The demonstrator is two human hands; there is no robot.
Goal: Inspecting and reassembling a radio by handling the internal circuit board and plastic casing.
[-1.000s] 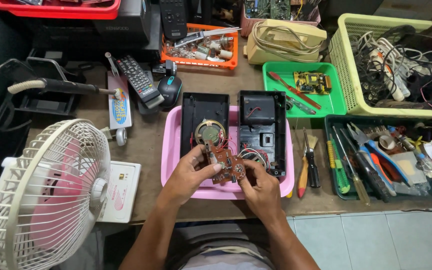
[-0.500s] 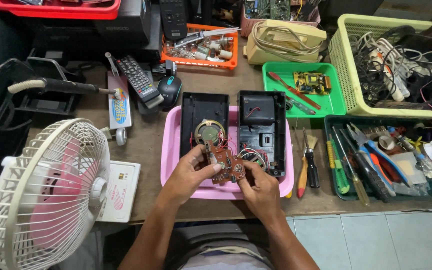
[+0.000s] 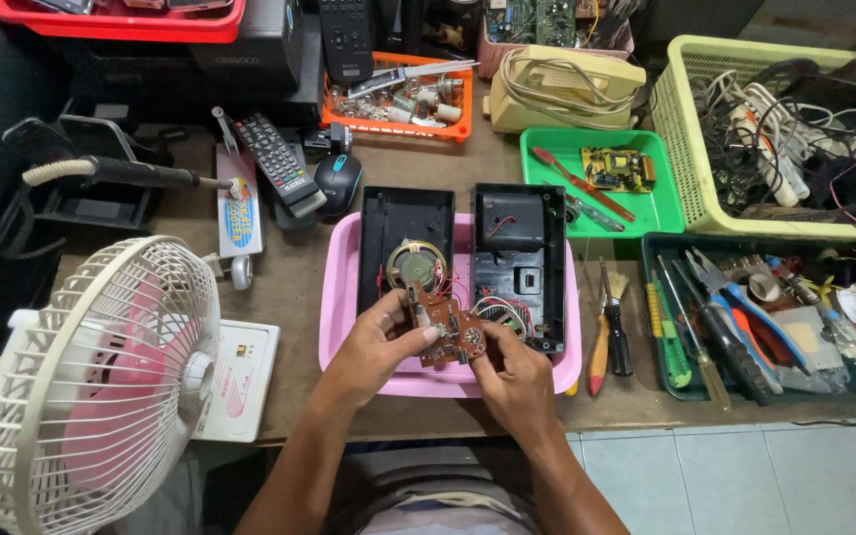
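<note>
- The brown circuit board [image 3: 448, 334] was held above the near half of the pink tray [image 3: 337, 297], between both hands, tilted slightly.
- The left hand [image 3: 374, 347] gripped the board's left edge, thumb on top and fingers [image 3: 395, 309] curled round the far side.
- The right hand [image 3: 512, 372] pinched the board's right near corner, fingers closed on it.
- Thin red and white wires [image 3: 492, 309] ran from the board to the open casing behind it.
- The casing lay in the tray in two black halves: the left half [image 3: 403, 228] carried a round speaker [image 3: 415, 265], and the right half [image 3: 519, 260] showed a compartment and loose wiring.
- Judgement on handling: the board appeared light and stiff but fragile; small components stood on its face, and the soldered wire joints looked liable to tear if pulled far from the casing. Edges and bare corners looked the safest places to hold.
- To the right on the surface lay a screwdriver [image 3: 598, 347] with an orange handle, and a dark green tray [image 3: 661, 381] of pliers and drivers.
- A white desk fan [image 3: 101, 376] stood near left; a remote control [image 3: 277, 163] lay further back.
</note>
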